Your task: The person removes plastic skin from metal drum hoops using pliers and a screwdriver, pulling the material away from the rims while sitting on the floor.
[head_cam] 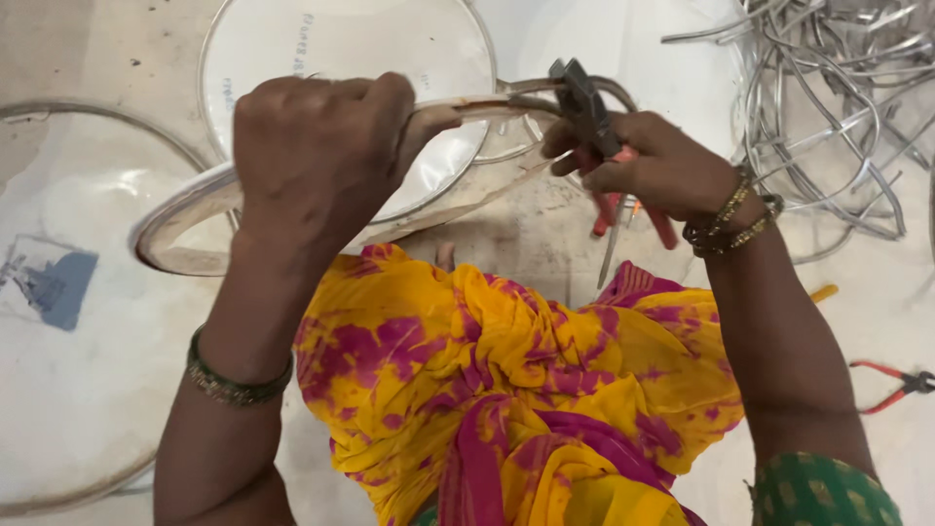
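Pliers (584,102): dark matt metal, red plastic grips. Rim (195,209): dull metal band. Wire heap (828,107): shiny metal. Cloth (506,390): soft, crumpled.

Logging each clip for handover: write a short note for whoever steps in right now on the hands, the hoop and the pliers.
Left hand: grip closed around the metal hoop, holding it up over the lap.
Right hand: holds the red-handled pliers, jaws on the hoop's rim near the top.
Nearby: round lids on the floor, a tangle of wire at upper right, spare pliers at right.
Done: hoop gripped, pliers placed.
Left: cannot tell.
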